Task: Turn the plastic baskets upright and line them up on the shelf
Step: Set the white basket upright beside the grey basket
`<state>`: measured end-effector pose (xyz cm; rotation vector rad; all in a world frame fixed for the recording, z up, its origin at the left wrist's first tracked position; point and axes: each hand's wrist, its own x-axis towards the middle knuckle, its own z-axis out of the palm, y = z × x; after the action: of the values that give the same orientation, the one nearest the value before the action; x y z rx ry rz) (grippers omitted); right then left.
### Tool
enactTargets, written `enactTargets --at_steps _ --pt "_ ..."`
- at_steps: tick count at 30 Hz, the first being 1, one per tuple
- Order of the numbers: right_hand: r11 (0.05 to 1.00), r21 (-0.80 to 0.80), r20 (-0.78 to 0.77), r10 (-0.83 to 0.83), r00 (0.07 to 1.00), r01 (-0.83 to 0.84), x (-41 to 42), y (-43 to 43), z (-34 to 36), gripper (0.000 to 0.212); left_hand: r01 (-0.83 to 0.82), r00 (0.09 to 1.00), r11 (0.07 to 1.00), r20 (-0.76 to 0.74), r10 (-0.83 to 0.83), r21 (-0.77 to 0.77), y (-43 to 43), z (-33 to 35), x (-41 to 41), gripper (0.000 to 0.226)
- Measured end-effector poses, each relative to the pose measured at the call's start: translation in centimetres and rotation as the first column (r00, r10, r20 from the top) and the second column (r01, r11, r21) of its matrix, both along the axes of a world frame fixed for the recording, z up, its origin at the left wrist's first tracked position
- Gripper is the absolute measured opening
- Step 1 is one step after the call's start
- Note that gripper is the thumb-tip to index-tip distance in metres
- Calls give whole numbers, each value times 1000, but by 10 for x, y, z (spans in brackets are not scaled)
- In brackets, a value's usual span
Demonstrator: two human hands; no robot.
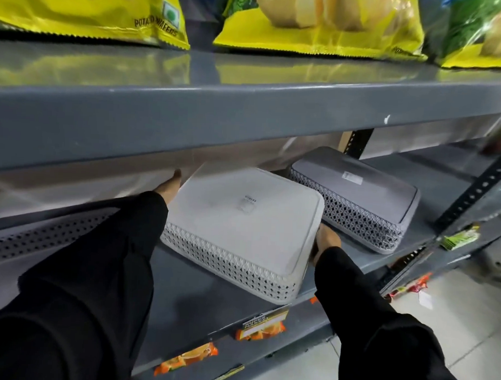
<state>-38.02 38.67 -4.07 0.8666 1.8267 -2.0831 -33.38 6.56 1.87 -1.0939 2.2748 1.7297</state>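
Nearest to me are my two black sleeves [78, 283], filling the lower part of the view and reaching in toward the middle shelf [200, 296]. I count two arms, two hands, two baskets.

Largest beyond the sleeves is the grey shelving itself: the upper shelf [246, 118] hangs low over the working space, so I judge any flip will need the basket drawn forward first to clear it. Three snack bags [88, 10] sit on that upper shelf, two yellow and one green-and-yellow at the right edge.

The white basket [242, 215] lies bottom-up on the middle shelf, its flat base with a small label facing me, its lattice wall toward the front edge and its rim down on the shelf. It sits skewed, not square to the shelf lip. The grey basket [354, 196] lies just beside it on the right, also inverted, label on its base, further back. Neither is upright yet, so the task looks barely begun.

My left hand [170, 184] lies along the white basket's left side, fingers extended toward the back; I cannot tell whether they curl under the rim. My right hand [325, 240] is clasped on the basket's near right corner, thumb side up. One hand on each side suits rolling it over, in my judgement.

Smallest are the orange price tags [260, 331] on the shelf lip; I see at least three.
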Motion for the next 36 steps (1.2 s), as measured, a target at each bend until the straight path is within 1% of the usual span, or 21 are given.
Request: enactTargets --at_steps 1,3,5,6,7,10,12,14,16,18,19,20,21,23,24,26,28,29,31,35,36 --pt "1000 10 -26 -7 1000 7 -1 0 4 18 -25 1000 996 10 24 83 -2 1 1 87" --pt "999 51 -96 1 995 4 -7 0 14 22 -83 995 974 -39 93 210 -19 -6 -4 106" --pt "998 58 -200 13 980 -1 -7 -3 36 27 -172 973 949 -106 206 264 -55 -37 -26 127" --pt "999 40 -251 24 968 -15 -6 -6 49 29 -212 954 934 -146 261 287 -57 -34 -23 129" --pt "1000 13 -287 19 958 -16 -4 -10 61 30 -225 940 914 -171 294 337 -46 -19 -11 122" --pt "994 -95 -363 16 932 -54 0 -12 88 27 -184 883 875 -315 347 449 4 26 26 61" --pt "991 -97 -376 44 925 -86 0 -4 94 25 -208 851 869 -355 387 449 8 22 36 42" --pt "989 -57 -389 103 916 -135 1 6 98 24 -198 829 863 -391 401 465 3 19 54 29" --pt "982 -43 -372 156 915 -184 6 18 100 24 -211 825 870 -396 402 445 1 13 68 31" --pt "979 -44 -316 176 932 -200 9 26 102 13 -245 827 869 -375 419 430 3 15 79 35" --pt "971 -33 -306 215 928 -236 10 29 101 8 -249 835 862 -354 422 440 7 18 87 33" --pt "959 32 -296 278 914 -281 14 32 102 10 -269 843 870 -337 420 413 13 22 94 28" --pt "934 153 -294 356 887 -324 12 34 97 13 -261 860 887 -325 393 381 19 25 103 23" --pt "827 422 -227 493 840 -371 13 35 86 24 -238 907 918 -264 327 317 24 25 114 17" --pt "782 499 -196 522 830 -374 15 34 83 32 -235 922 919 -226 314 316 26 28 118 20" --pt "735 564 -172 551 817 -377 19 33 78 46 -257 933 906 -157 323 335 31 35 130 34" --pt "720 586 -127 535 835 -372 17 32 75 70 -277 938 900 -111 330 336 34 40 139 48" --pt "716 579 -103 537 837 -389 17 32 75 77 -286 936 896 -101 337 339 36 40 143 53" --pt "730 554 -115 543 832 -400 14 32 72 83 -308 929 884 -90 359 350 44 43 150 58" --pt "728 508 -156 603 783 -459 -7 37 51 139 -345 908 874 -114 403 343 56 42 157 60" --pt "709 515 -143 625 768 -482 -10 38 48 145 -360 900 868 -120 420 343 59 42 157 60"
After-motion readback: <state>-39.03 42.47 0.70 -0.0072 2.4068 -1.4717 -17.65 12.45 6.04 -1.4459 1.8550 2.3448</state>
